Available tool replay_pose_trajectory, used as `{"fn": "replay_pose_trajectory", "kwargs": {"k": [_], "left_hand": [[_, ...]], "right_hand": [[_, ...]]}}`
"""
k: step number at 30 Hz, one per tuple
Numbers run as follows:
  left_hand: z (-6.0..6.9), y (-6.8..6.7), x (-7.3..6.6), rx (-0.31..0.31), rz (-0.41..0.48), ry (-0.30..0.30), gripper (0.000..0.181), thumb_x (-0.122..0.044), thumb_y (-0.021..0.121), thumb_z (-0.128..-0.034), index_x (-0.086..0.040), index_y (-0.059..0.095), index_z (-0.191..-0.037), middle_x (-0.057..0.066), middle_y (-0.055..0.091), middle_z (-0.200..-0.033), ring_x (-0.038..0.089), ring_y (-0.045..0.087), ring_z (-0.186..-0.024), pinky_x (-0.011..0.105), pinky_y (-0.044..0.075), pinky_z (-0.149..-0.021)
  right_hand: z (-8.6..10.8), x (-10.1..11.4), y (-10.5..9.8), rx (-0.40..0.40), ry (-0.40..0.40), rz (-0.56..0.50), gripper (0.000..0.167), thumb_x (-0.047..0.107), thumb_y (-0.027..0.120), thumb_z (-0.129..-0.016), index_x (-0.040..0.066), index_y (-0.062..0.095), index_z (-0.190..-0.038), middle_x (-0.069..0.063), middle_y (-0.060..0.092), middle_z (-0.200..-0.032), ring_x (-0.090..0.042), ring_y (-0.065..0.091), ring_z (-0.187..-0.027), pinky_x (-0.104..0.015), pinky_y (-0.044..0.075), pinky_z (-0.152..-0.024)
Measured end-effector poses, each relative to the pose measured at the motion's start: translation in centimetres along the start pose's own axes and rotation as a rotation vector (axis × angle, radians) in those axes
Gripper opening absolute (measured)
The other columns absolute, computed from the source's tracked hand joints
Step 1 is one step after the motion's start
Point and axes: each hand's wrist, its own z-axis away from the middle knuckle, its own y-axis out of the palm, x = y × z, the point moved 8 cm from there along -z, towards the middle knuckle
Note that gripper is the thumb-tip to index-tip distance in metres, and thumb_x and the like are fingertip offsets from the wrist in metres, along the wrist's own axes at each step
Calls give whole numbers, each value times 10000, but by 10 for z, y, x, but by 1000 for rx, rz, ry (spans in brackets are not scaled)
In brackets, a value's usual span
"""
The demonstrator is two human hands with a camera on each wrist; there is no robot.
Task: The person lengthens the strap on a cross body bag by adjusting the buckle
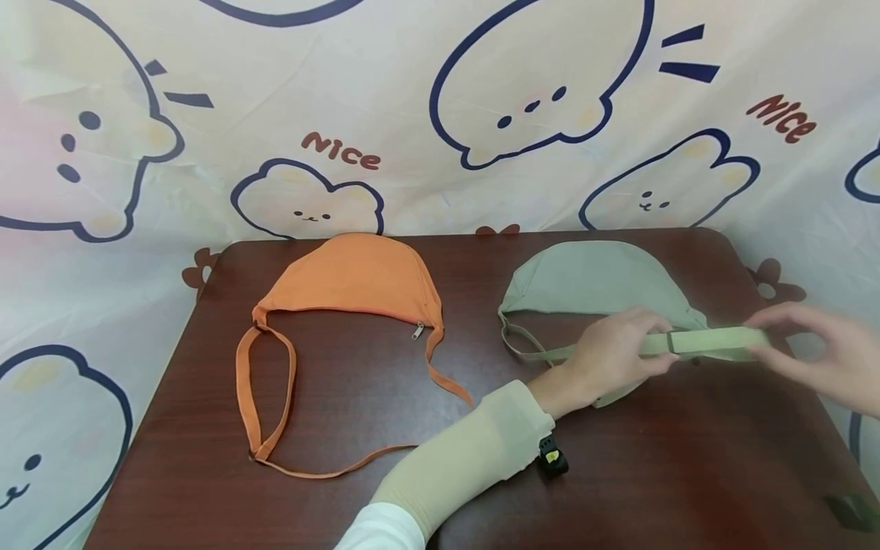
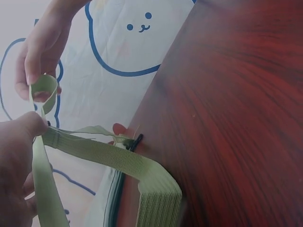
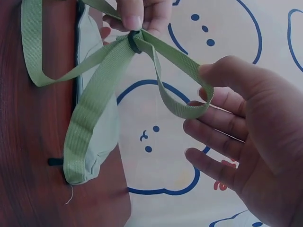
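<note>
A pale green crescent-shaped bag (image 1: 591,279) lies on the right of the dark wooden table, its green webbing strap (image 1: 718,341) raised in front. My left hand (image 1: 619,347) pinches that strap close to a dark strap slider (image 3: 135,41). A loop of webbing (image 3: 182,111) runs out from the slider. At the loop's far end, my right hand (image 1: 814,347) pinches it between thumb and forefinger, the other fingers loosely spread in the right wrist view. More of the strap hangs in a bend below my left hand in the left wrist view.
To the left lies an orange crescent bag (image 1: 357,275) with its strap (image 1: 247,389) trailing toward my left forearm. A cloth printed with cartoon figures (image 1: 522,92) hangs behind the brown table (image 1: 344,397). A dark patch (image 1: 852,512) sits at the table's front right.
</note>
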Motion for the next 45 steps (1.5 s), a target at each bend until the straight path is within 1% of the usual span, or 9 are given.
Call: {"fn": "replay_pose_trajectory", "kwargs": {"k": [9,15,22,30,34,38,41,42,45], "left_hand": [[0,-2,10,-25,-6,14,337,-388,714,-956,-221,686,-1248,-121,639,-1229,-44,586,-1052,58,422,-790],[2,-1,15,-7,17,0,344,-391,711,-960,-226,678,-1260,-125,630,-1249,-41,573,-1074,60,422,-803],[4,1,18,-1,19,8,351,-387,709,-964,-214,672,-1267,-113,630,-1250,-29,574,-1069,60,421,-798],[5,2,19,9,36,12,364,-381,701,-972,-207,666,-1290,-108,627,-1266,-24,577,-1084,60,422,-811],[5,2,18,5,37,23,365,-383,701,-972,-203,668,-1287,-105,628,-1278,-24,581,-1106,56,421,-827],[5,2,16,-3,21,37,366,-386,703,-969,-199,671,-1282,-102,633,-1277,-23,590,-1103,53,422,-820],[4,1,16,-2,17,40,368,-386,706,-967,-199,673,-1283,-104,635,-1281,-24,592,-1109,52,422,-822],[4,1,16,-1,16,40,368,-385,706,-967,-200,673,-1283,-105,635,-1282,-23,591,-1114,53,421,-827],[4,2,16,7,13,36,367,-387,705,-967,-204,674,-1285,-110,634,-1281,-25,586,-1127,54,419,-842]], "right_hand": [[6,-17,-5,-29,82,-87,326,-114,833,-732,-6,671,-993,356,533,-962,207,482,-881,-18,339,-762],[13,-27,-7,-65,107,-204,356,-231,755,-685,-35,666,-969,306,586,-978,171,523,-900,-2,333,-806],[20,-33,-11,-119,60,-274,376,-284,715,-675,-11,688,-932,296,620,-1000,149,577,-865,-9,380,-819],[22,-35,-8,-94,57,-288,392,-291,699,-695,-19,682,-977,281,636,-1000,139,587,-872,-13,392,-813],[20,-40,-6,-50,129,-309,326,-244,645,-821,2,674,-1034,291,646,-991,143,578,-893,-8,366,-817],[14,-47,-4,27,270,-195,99,5,627,-990,-4,658,-1084,351,573,-983,209,476,-934,-15,314,-748],[3,-46,3,133,328,-86,219,173,631,-1026,-16,661,-1131,109,671,-1074,118,461,-1005,-158,451,-837],[-1,-43,6,164,320,-68,238,188,646,-1019,-18,670,-1137,-6,687,-1107,33,502,-1036,-263,511,-853],[-15,-35,18,253,272,-13,242,205,713,-976,26,705,-1139,-223,674,-1145,-39,532,-1009,-401,554,-777]]}}
